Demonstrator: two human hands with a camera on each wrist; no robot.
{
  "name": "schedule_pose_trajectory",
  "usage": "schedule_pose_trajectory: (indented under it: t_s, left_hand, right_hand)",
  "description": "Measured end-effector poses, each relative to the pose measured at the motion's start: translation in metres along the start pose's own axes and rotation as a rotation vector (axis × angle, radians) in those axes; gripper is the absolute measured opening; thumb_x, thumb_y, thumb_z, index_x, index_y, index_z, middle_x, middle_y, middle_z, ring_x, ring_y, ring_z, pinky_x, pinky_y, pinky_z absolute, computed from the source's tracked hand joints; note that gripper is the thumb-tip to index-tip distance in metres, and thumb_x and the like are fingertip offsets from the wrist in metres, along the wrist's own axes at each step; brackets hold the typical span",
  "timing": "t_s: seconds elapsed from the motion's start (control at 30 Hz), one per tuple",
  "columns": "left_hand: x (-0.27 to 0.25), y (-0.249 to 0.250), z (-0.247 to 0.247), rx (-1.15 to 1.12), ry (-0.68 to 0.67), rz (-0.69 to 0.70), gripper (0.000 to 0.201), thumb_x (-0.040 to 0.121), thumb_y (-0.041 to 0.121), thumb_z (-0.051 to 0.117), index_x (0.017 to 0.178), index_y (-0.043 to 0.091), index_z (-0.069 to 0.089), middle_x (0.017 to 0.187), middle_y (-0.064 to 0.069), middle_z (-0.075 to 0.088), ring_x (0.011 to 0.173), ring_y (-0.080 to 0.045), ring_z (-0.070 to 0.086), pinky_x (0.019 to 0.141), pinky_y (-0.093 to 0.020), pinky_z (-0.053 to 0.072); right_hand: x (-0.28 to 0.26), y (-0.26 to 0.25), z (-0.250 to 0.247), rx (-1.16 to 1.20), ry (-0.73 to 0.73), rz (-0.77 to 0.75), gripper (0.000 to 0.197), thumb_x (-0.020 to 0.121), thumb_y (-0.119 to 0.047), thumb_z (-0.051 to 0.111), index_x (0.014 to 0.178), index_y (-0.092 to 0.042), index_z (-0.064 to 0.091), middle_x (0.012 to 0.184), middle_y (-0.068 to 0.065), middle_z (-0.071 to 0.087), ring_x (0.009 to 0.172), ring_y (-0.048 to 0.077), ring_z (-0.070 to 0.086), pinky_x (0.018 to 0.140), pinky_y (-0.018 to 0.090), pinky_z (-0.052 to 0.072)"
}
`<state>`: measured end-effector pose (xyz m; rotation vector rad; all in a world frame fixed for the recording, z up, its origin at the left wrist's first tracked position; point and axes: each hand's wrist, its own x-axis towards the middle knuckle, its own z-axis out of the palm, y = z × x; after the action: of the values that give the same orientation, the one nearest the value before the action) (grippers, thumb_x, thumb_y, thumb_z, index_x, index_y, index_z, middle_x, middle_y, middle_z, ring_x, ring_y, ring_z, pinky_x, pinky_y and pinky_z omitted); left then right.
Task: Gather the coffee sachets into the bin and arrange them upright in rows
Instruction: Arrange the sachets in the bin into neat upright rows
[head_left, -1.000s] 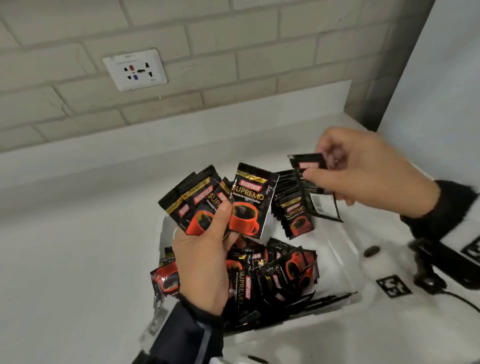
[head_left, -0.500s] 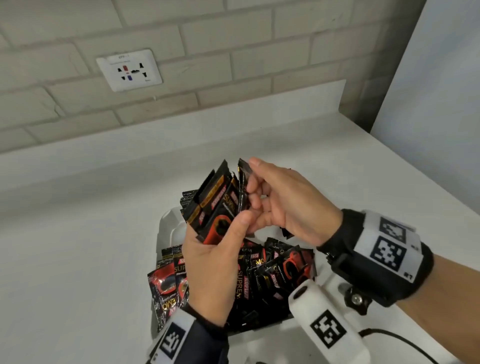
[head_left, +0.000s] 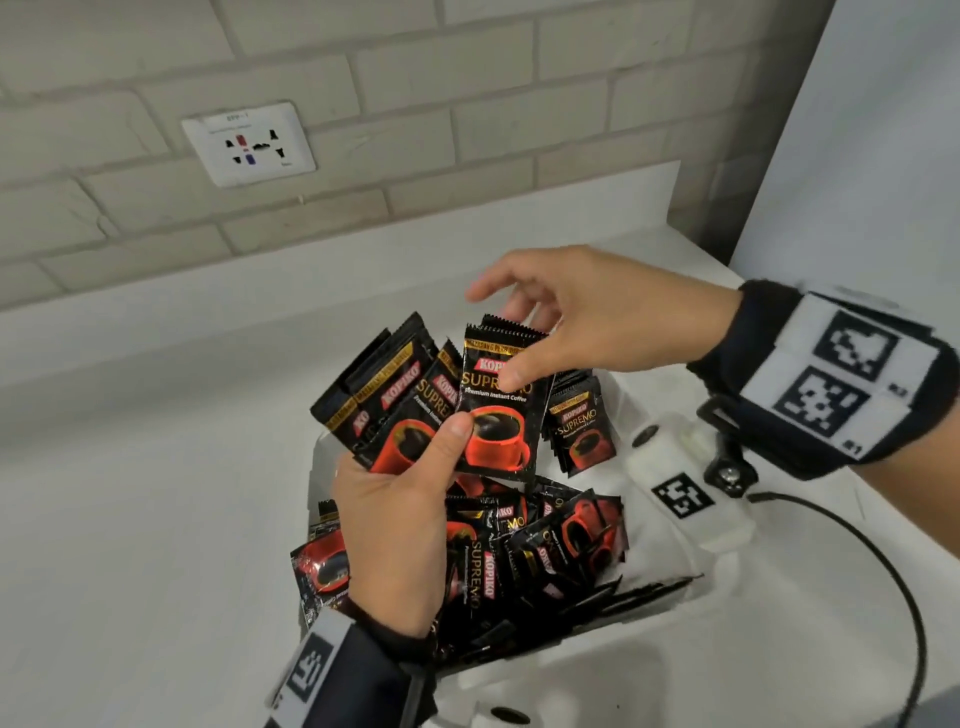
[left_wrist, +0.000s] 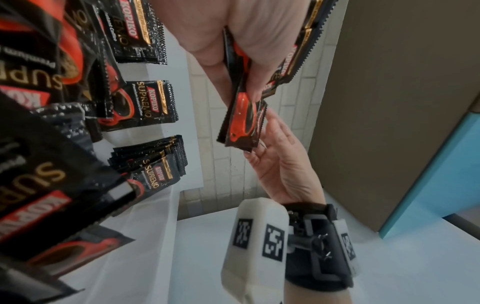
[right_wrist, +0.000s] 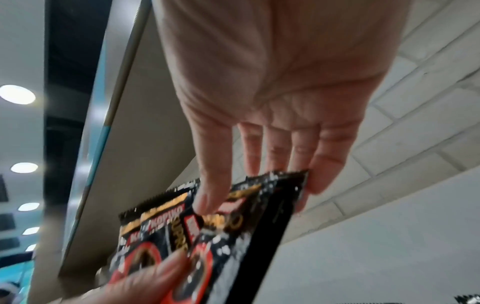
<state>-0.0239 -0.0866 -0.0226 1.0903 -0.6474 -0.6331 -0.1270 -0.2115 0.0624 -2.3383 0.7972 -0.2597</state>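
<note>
Seen from above, over a white counter (head_left: 156, 519) against a pale brick wall (head_left: 467, 104) with a white power socket (head_left: 248, 143). Left hand (head_left: 395, 525) raised above a white bin (head_left: 670, 551), gripping a fanned bunch of black-and-red coffee sachets (head_left: 395, 400), thumb pressed across their lower fronts, printed faces toward the camera. Right hand (head_left: 582, 317) reaching in from the right, thumb on the printed face of the front sachet (head_left: 498, 410) in the fan and fingers behind its top edge, pinching it; fingers only slightly bent. Inside the bin, near the far right wall, a small row of sachets (head_left: 579, 421) standing upright, faces forward. Nearer the camera, a loose jumble of sachets (head_left: 540, 540) lying at mixed angles, filling the lower part of the bin, partly hidden under the left wrist. Black bands with square printed markers on both wrists, and a black cable (head_left: 893, 597) trailing across the counter at right.
</note>
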Motion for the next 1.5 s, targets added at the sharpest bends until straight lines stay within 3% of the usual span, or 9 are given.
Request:
schedule_pose_trajectory:
  t_s: [0.13,0.3,0.43,0.63,0.83,1.07,1.3,1.43,1.5]
  left_hand:
    - [0.005,0.000,-0.002,-0.012,0.033,0.019,0.018,0.065,0.013,0.066,0.075,0.028,0.069,0.076,0.003,0.073,0.072,-0.015,0.071,0.060,-0.031,0.057]
    - [0.019,0.009,-0.018,-0.137,0.118,0.011,0.015,0.070,0.010,0.062,0.085,0.013,0.061,0.079,0.005,0.071,0.081,-0.012,0.070,0.073,-0.027,0.057]
    - [0.029,0.025,-0.034,-0.178,0.199,0.064,0.017,0.072,0.010,0.062,0.088,0.013,0.057,0.081,0.007,0.070,0.085,-0.012,0.069,0.072,-0.024,0.056]
    - [0.028,0.034,-0.045,-0.158,0.220,0.100,0.020,0.069,0.013,0.064,0.088,0.017,0.058,0.085,0.007,0.067,0.088,-0.012,0.068,0.069,-0.023,0.055]
    - [0.029,0.033,-0.050,-0.156,0.218,0.080,0.016,0.073,0.010,0.063,0.086,0.019,0.060,0.082,0.009,0.069,0.086,-0.011,0.069,0.067,-0.021,0.055]
    - [0.031,0.030,-0.049,-0.155,0.195,0.059,0.017,0.075,0.006,0.061,0.089,0.017,0.059,0.081,0.008,0.068,0.084,-0.012,0.069,0.066,-0.021,0.055]
    - [0.032,0.027,-0.046,-0.151,0.157,0.042,0.017,0.071,0.009,0.063,0.085,0.017,0.059,0.078,0.009,0.068,0.085,-0.013,0.068,0.065,-0.022,0.056]
    - [0.031,0.027,-0.046,-0.150,0.155,0.030,0.022,0.066,0.012,0.065,0.087,0.015,0.057,0.076,0.009,0.069,0.086,-0.013,0.068,0.065,-0.022,0.055]
    - [0.031,0.028,-0.047,-0.146,0.159,0.029,0.028,0.062,0.015,0.067,0.089,0.015,0.057,0.077,0.009,0.070,0.086,-0.012,0.069,0.065,-0.022,0.055]
  right_hand:
    - [0.006,-0.006,0.006,-0.016,-0.032,-0.010,0.039,0.074,-0.017,0.075,0.108,-0.026,0.057,0.100,0.000,0.068,0.084,0.018,0.066,0.081,0.038,0.053]
    - [0.022,0.001,-0.001,-0.044,0.016,0.009,0.027,0.075,-0.014,0.074,0.098,-0.020,0.060,0.088,-0.006,0.065,0.069,0.004,0.060,0.062,0.014,0.048]
    - [0.039,0.010,0.012,-0.369,-0.027,0.041,0.029,0.081,-0.022,0.068,0.108,-0.018,0.059,0.095,-0.006,0.054,0.088,0.013,0.052,0.076,0.024,0.038]
    - [0.062,0.018,0.054,-0.606,-0.208,0.018,0.026,0.087,-0.018,0.061,0.113,-0.013,0.057,0.101,0.002,0.061,0.087,0.018,0.057,0.070,0.025,0.042]
    - [0.070,0.014,0.079,-0.869,-0.347,-0.039,0.003,0.091,-0.008,0.052,0.088,-0.007,0.051,0.070,0.000,0.041,0.055,0.013,0.041,0.045,0.022,0.031]
    - [0.068,0.014,0.076,-0.996,-0.319,-0.094,0.020,0.092,-0.009,0.050,0.111,-0.009,0.055,0.104,0.007,0.057,0.071,0.020,0.046,0.044,0.022,0.027]
    - [0.067,0.015,0.072,-1.027,-0.286,-0.089,0.017,0.092,-0.009,0.050,0.109,-0.009,0.055,0.106,0.008,0.057,0.071,0.019,0.046,0.046,0.024,0.030]
    - [0.066,0.015,0.070,-1.014,-0.284,-0.086,0.015,0.093,-0.008,0.049,0.106,-0.007,0.056,0.104,0.008,0.058,0.071,0.019,0.047,0.059,0.028,0.038]
    - [0.066,0.014,0.068,-1.007,-0.280,-0.071,0.014,0.092,-0.006,0.048,0.104,-0.006,0.056,0.096,0.007,0.056,0.063,0.017,0.045,0.053,0.028,0.036]
